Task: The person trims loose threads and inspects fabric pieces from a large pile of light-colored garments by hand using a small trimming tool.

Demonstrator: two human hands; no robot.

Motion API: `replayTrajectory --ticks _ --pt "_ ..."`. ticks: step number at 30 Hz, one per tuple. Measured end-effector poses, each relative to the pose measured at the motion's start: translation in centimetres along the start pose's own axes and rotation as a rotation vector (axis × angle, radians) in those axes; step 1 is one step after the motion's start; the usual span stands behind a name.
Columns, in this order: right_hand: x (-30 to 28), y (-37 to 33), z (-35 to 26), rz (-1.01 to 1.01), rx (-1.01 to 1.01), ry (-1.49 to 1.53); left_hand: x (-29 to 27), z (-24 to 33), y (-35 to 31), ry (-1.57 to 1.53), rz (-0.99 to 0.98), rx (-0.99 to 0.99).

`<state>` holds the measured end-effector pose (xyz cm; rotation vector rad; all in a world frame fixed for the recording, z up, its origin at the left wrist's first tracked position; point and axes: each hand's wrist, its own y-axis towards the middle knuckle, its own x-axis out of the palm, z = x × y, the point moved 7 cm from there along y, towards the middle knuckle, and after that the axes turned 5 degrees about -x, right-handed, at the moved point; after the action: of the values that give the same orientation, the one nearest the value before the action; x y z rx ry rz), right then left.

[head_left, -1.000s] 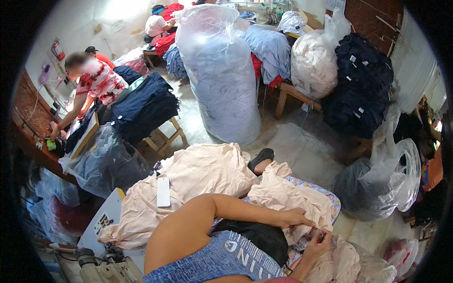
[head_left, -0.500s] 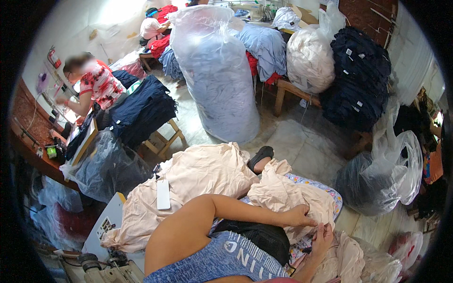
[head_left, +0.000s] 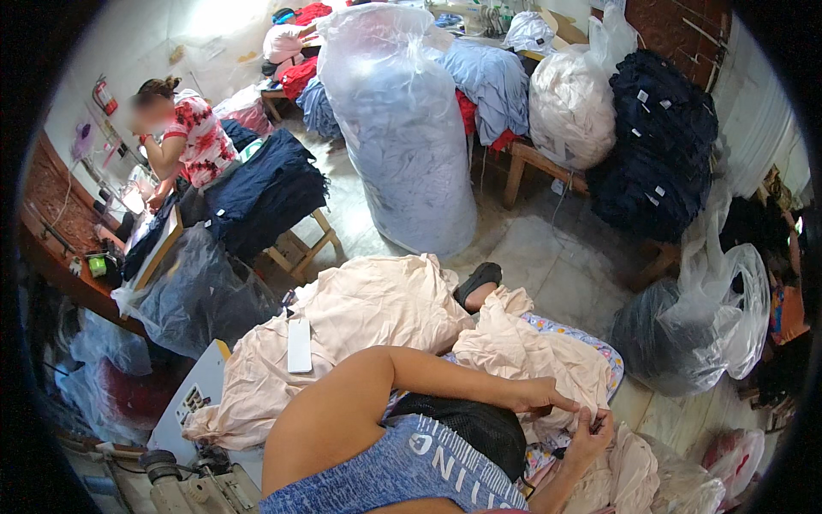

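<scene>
A cream cloth garment [head_left: 522, 347] lies over my lap, on top of a patterned cloth [head_left: 604, 349]. Its near right edge is pinched between the fingertips of my left hand [head_left: 541, 396] and my right hand [head_left: 591, 434]. The two hands almost meet there, thumbs and forefingers pressed together on the fabric. Beside them, to the left, a black mesh cloth [head_left: 471, 428] rests against my body. More cream cloth [head_left: 632, 471] hangs below my right hand. A small dark item near my right wrist is too small to name.
A larger cream cloth pile [head_left: 377, 295] with a white phone-shaped slab [head_left: 299, 346] lies left of me, near a sewing machine [head_left: 184, 488]. Ahead stands a tall stuffed plastic bag [head_left: 402, 146]. Navy garment stacks [head_left: 655, 146] and a dark bag [head_left: 664, 334] are right. A co-worker [head_left: 193, 137] sits left.
My view has shifted slightly. Both hands stay at the cloth's edge, with my left fingers a little straighter. The co-worker on the left has raised a hand toward their head.
</scene>
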<state>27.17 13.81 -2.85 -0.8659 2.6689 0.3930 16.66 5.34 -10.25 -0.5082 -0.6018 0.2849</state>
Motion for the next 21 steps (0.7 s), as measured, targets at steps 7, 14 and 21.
replayTrajectory --ticks 7,14,21 --pt "-0.1 0.5 0.2 0.046 -0.033 -0.014 0.7 2.3 -1.8 0.124 0.051 0.055" --pt "0.6 0.4 -1.6 -0.031 0.071 0.017 0.3 1.3 -1.0 0.262 0.061 0.104" --pt "0.1 0.5 -0.6 0.018 -0.006 0.043 1.9 3.5 -3.2 0.29 -0.002 0.092"
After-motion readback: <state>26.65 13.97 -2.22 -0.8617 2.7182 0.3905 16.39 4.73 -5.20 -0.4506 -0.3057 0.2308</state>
